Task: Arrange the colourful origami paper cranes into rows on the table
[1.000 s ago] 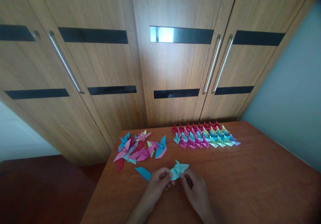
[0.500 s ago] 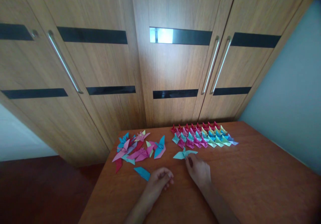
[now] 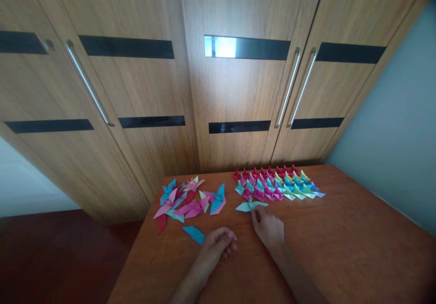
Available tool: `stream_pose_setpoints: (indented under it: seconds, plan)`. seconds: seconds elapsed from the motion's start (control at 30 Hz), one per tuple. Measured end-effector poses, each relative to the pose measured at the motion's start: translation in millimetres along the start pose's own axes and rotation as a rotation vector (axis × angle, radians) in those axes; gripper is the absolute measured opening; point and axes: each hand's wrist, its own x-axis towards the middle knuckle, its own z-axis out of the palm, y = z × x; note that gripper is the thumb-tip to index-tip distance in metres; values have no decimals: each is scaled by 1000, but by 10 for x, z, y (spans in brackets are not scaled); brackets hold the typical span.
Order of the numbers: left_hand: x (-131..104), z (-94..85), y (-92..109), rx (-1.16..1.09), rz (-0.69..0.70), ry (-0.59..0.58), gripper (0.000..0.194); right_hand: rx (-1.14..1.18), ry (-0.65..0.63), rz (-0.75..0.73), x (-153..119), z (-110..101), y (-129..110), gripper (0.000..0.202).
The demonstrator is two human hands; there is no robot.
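My right hand (image 3: 270, 228) pinches the near edge of a pale turquoise origami crane (image 3: 251, 205), which lies low on the table with its wings spread. Thumb and forefinger are together on the paper. To the left, my left hand (image 3: 218, 244) hovers over the wood with its fingers curled in and nothing visible in them. Beside its wrist lies a flat blue folded paper (image 3: 194, 234), partly hidden by the hand. Just behind the turquoise crane stand close rows of small folded paper cranes (image 3: 272, 189) in red, pink, yellow and blue.
A loose heap of flatter paper cranes (image 3: 190, 206) covers the table's far left, with a blue and pink one (image 3: 218, 201) at its right side. The brown table (image 3: 340, 249) backs onto a wooden wardrobe (image 3: 231, 95) with metal handles. A pale wall (image 3: 391, 158) rises at right.
The turquoise crane sits slightly lower and flatter, and my right hand has barely shifted with it. My left hand holds nearly the same pose.
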Motion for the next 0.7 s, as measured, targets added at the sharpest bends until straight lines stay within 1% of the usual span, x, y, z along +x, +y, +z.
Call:
stream_pose_setpoints:
  seconds: [0.37,0.7]
  plan:
    - [21,-20,-39,9,-3,-9,36,-14,-6,-6,2,12,5,23]
    - [1,-2,-5,13,-7,3,37,-39,3,-8,35,19,-22,22]
